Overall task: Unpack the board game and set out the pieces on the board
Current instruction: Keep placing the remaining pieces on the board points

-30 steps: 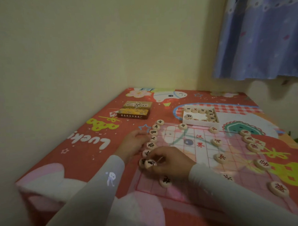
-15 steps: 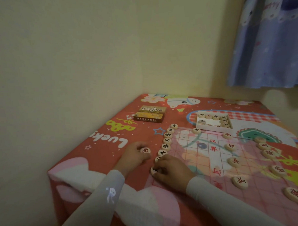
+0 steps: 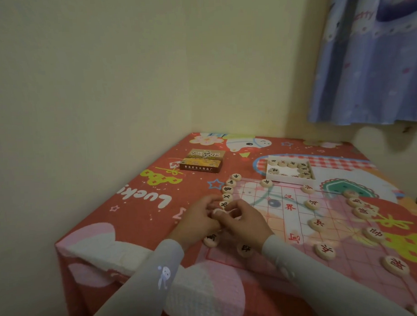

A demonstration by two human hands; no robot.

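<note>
Both hands, left hand (image 3: 200, 219) and right hand (image 3: 242, 218), curled together at frame centre; grip contents hidden, cannot tell. Could nudge the black-piece row (image 3: 228, 189) crooked.

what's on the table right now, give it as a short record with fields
board: thin grid sheet flat on the red tablecloth
left column: black-marked discs in a line along the board's left edge
right side: red-marked discs
tray: white tray, discs still inside
box: brown box, far left
left hand: fingers at the column, grip unclear
right hand: fingers at the column, grip unclear
</note>
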